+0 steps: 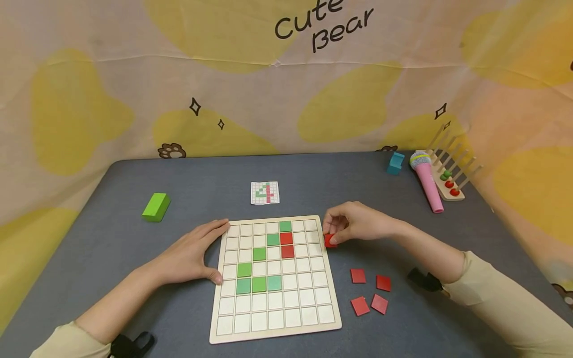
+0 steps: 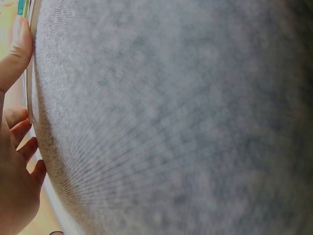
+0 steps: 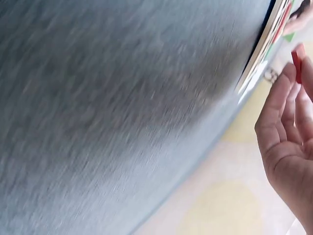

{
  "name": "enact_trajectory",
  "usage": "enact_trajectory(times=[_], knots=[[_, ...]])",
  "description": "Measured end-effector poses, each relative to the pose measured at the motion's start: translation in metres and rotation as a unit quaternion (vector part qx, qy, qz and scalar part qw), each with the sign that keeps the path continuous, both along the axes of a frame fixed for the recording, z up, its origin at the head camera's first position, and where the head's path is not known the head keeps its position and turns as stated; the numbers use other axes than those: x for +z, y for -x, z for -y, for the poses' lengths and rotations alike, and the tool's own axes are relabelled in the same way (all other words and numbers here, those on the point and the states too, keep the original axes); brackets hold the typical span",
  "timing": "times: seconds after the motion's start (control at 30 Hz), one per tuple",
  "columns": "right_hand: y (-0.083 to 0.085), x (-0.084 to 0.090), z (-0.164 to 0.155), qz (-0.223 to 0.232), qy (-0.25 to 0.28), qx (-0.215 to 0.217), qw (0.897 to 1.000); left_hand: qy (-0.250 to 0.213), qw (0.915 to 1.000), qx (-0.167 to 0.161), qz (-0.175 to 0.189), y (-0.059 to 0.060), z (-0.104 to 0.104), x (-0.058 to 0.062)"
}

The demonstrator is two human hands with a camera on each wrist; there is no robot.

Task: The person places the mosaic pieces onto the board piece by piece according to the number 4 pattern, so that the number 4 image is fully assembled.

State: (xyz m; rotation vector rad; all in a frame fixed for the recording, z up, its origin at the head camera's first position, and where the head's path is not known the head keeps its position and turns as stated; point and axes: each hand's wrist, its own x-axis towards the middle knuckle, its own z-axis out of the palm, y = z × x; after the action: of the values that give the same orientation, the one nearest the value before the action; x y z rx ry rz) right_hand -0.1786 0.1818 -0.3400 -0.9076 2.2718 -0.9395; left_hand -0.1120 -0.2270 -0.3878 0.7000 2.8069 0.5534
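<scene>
The board [image 1: 277,332] lies flat in the middle of the table [image 1: 112,209], squarely between the two hands, probably so that both can reach it easily. The left hand [image 1: 185,256] spreads wide along its left side, thumb against the edge and fingertips at the far corner; this grasps nothing and looks meant to steady the board. The right hand [image 1: 353,221] is narrowed to a pinch, holding a red tile [image 1: 330,241] between thumb and fingers just beside the board's right edge. In the right wrist view this tile is seen nearly edge-on, a thin grip that would leave most of its outline free for a snug square; whether it touches the board or table, I cannot tell. On the grid, green tiles [image 1: 259,284] make a slope with a row at its foot, and two reds [image 1: 286,238] sit one below the other under the topmost green. The small card [image 1: 265,193], beyond the board's far edge, shows a green and red figure 4, presumably put there to be read over the work. Four loose reds [image 1: 360,306] lie near the board's right side, apart from one another, handy for the right hand. The green block [image 1: 156,207], blue block [image 1: 395,163], mic [image 1: 428,181] and peg rack [image 1: 456,198] sit farther off, seemingly out of the way.
</scene>
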Motion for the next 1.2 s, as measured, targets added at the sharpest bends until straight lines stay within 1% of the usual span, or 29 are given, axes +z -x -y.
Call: enact_trajectory(times=[0.13,0.3,0.63,0.8,1.0,1.2], knots=[[-0.006,-0.002,0.012,0.013,0.019,-0.023,0.999,0.002,1.0,-0.001,0.001,0.0,-0.001,0.0],[-0.012,-0.006,0.028,0.026,0.021,-0.037,0.999,0.001,1.0,-0.001,0.003,0.0,-0.001,0.001],[-0.022,-0.007,0.058,0.028,0.017,-0.026,0.999,0.001,1.0,-0.002,0.0,0.0,-0.001,0.0],[-0.027,-0.009,0.07,0.026,0.017,-0.01,0.999,0.001,1.0,-0.002,-0.001,0.0,0.0,-0.001],[-0.031,-0.011,0.079,0.026,0.019,-0.004,0.999,-0.001,1.0,-0.005,-0.003,0.0,0.0,-0.001],[-0.034,-0.013,0.083,0.005,0.006,-0.009,1.0,-0.002,1.0,-0.004,-0.004,0.001,0.001,-0.002]])
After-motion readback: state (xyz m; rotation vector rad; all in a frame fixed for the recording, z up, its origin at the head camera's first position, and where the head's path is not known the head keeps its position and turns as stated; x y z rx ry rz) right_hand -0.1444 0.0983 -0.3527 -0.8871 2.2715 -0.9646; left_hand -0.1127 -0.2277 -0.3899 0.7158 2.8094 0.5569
